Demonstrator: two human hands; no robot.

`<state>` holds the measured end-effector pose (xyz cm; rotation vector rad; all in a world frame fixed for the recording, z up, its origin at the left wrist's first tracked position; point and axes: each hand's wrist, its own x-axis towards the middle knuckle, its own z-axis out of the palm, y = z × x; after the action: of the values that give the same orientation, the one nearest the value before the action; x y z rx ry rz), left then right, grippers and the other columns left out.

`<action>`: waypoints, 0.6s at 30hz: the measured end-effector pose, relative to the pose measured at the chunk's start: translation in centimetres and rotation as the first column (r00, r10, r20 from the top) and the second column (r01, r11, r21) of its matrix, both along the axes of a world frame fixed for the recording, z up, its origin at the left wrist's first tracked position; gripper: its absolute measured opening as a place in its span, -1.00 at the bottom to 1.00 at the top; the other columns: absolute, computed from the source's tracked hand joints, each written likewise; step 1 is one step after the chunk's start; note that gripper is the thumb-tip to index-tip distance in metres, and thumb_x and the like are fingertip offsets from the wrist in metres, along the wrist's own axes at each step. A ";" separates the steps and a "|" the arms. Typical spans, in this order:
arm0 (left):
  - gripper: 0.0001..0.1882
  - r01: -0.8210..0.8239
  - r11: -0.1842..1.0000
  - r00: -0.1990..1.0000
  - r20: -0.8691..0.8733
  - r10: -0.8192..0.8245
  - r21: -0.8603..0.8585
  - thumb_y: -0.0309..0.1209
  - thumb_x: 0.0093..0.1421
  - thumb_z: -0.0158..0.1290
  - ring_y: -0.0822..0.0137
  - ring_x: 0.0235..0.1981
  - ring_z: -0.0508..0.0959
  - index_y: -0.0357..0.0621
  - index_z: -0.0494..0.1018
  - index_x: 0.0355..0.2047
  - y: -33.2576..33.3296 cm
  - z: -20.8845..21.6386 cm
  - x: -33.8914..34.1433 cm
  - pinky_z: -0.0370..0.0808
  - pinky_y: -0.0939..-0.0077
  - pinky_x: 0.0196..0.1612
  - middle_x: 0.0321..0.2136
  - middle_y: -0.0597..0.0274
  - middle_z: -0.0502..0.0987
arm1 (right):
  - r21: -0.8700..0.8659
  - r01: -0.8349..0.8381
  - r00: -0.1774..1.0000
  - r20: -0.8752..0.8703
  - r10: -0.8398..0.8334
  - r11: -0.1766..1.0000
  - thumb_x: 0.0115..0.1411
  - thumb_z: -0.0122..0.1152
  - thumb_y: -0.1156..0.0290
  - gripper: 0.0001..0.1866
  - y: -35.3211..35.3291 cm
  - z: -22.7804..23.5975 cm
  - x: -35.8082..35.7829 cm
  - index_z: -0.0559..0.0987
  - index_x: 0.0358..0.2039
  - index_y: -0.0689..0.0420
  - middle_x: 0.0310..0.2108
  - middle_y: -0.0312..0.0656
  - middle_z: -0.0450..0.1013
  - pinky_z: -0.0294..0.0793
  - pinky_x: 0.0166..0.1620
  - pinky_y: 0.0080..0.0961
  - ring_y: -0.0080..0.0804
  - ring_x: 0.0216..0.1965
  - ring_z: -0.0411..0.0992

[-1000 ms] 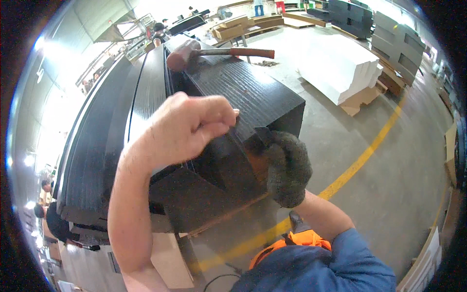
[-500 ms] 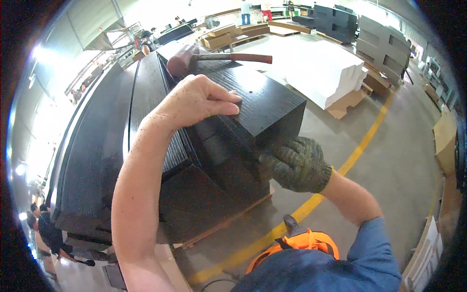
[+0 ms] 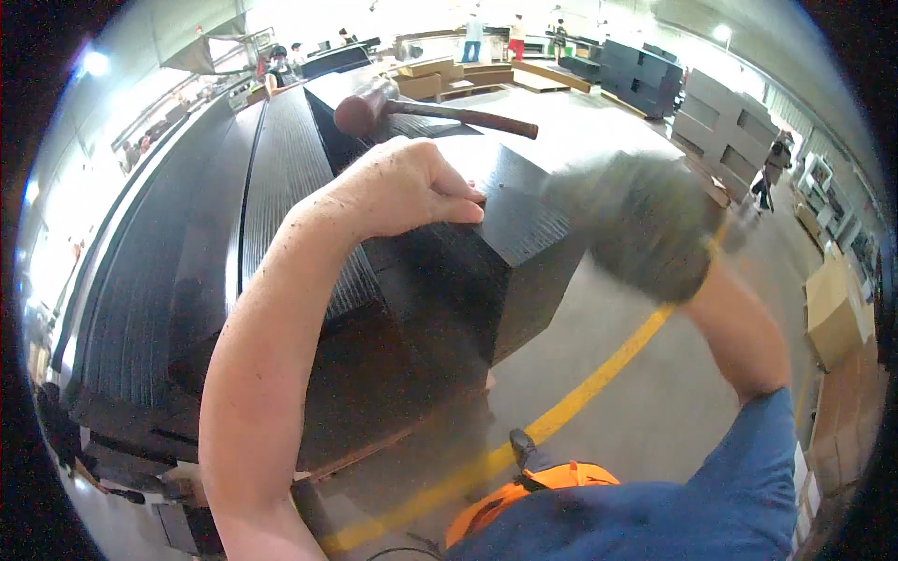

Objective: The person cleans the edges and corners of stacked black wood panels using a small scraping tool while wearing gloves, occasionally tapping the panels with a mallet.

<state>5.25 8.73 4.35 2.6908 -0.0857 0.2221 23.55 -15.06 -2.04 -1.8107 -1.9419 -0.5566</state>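
My bare left hand [image 3: 412, 190] is closed in a pinch over the top of a black wood-grained box-like piece [image 3: 524, 220]; whatever lies between the fingertips is too small to make out. Just beyond that hand, a mallet [image 3: 362, 114] with a reddish-brown head and long handle lies on the black surface. My right hand [image 3: 645, 224], in a dark knitted work glove, is beside the right end of the black piece. Motion smears its fingers, so their pose is unclear.
Long black ribbed panels [image 3: 168, 271] are stacked to the left. A yellow line [image 3: 599, 379] crosses the grey floor on my right. Grey stacked boxes [image 3: 720, 131] and cardboard cartons [image 3: 837, 299] stand farther right. Several people are in the background.
My right hand has risen from below the black piece's near end to beside its top right corner. My left hand keeps its pinch over the piece. The view has shifted slightly.
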 end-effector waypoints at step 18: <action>-0.50 0.032 0.987 0.992 -0.126 -0.012 0.160 -0.13 0.11 0.22 0.20 0.02 0.55 -0.24 0.52 -0.06 -1.1 1.9 -0.8 0.41 0.43 0.14 -0.07 -0.04 0.55 | 0.467 0.697 0.262 -0.872 0.413 0.544 0.27 0.16 0.45 -0.84 5.7 -11.2 -16.7 0.53 -0.20 0.26 -0.39 -0.18 0.50 0.47 -0.36 -0.49 -0.44 -0.43 0.46</action>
<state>4.46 7.59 6.25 2.8561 -0.0992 0.0417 6.87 -9.39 -13.27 -1.0972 -0.3354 -0.1860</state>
